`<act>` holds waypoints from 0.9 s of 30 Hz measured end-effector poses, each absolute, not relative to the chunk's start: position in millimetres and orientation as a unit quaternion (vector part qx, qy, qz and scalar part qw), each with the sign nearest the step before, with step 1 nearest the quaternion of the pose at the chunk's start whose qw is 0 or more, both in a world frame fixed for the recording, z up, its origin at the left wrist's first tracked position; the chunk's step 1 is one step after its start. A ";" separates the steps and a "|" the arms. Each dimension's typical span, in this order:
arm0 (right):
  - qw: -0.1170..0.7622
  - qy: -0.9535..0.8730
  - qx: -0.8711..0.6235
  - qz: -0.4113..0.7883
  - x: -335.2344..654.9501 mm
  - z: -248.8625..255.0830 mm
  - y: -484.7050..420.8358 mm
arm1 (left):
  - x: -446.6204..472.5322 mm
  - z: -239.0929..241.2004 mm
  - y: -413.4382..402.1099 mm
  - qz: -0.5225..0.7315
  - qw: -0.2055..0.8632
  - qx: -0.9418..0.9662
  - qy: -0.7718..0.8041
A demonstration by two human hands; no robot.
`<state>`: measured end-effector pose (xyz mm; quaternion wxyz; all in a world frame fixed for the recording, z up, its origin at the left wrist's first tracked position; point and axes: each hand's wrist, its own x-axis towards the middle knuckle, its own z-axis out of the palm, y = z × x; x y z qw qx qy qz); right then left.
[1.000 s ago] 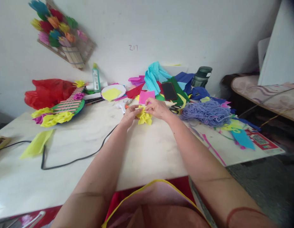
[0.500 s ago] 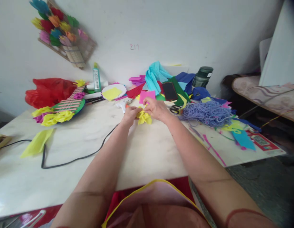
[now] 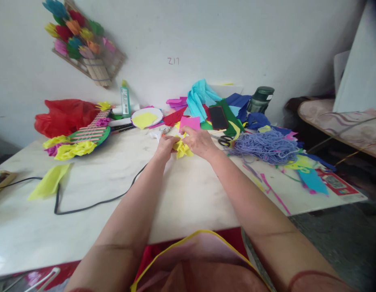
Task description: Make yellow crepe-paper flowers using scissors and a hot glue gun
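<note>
Both my hands meet at the far middle of the white table [image 3: 181, 190], pinching a crumpled yellow paper flower [image 3: 182, 149]. My left hand [image 3: 165, 146] grips its left side with the fingers closed. On the flower's right side and top, my right hand [image 3: 198, 140] is closed too. Just behind the hands lies a pink paper square [image 3: 189, 121], and a white glue gun [image 3: 155, 134] lies to their left. A pair of scissors [image 3: 224, 140] rests right of my right hand.
A black cord [image 3: 93, 201] snakes across the table's left. A craft piece with yellow ruffles [image 3: 80, 140] and a red bag [image 3: 64, 115] sit far left. Coloured papers [image 3: 203, 97], a phone [image 3: 218, 117], a green jar [image 3: 260, 99] and purple yarn [image 3: 263, 146] crowd the back right.
Both hands have kept hold of the yellow flower and shifted it slightly; my right hand's fingers have worked over its top. The view has drifted a little.
</note>
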<state>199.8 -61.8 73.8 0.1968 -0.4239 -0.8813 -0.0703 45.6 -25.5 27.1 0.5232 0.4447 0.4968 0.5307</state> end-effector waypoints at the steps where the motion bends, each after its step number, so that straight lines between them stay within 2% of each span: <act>1: 0.198 -0.879 -0.428 -0.069 200.4 73.8 -61.6 | 44.5 27.0 -25.2 0.524 0.528 0.449 0.495; 7: 0.198 -0.878 -0.431 -0.067 203.8 70.4 -57.9 | 40.8 24.4 -24.6 0.489 0.547 0.473 0.488; 27: 0.204 -0.863 -0.454 -0.091 206.7 61.9 -51.3 | 46.7 18.4 -20.0 0.544 0.521 0.440 0.489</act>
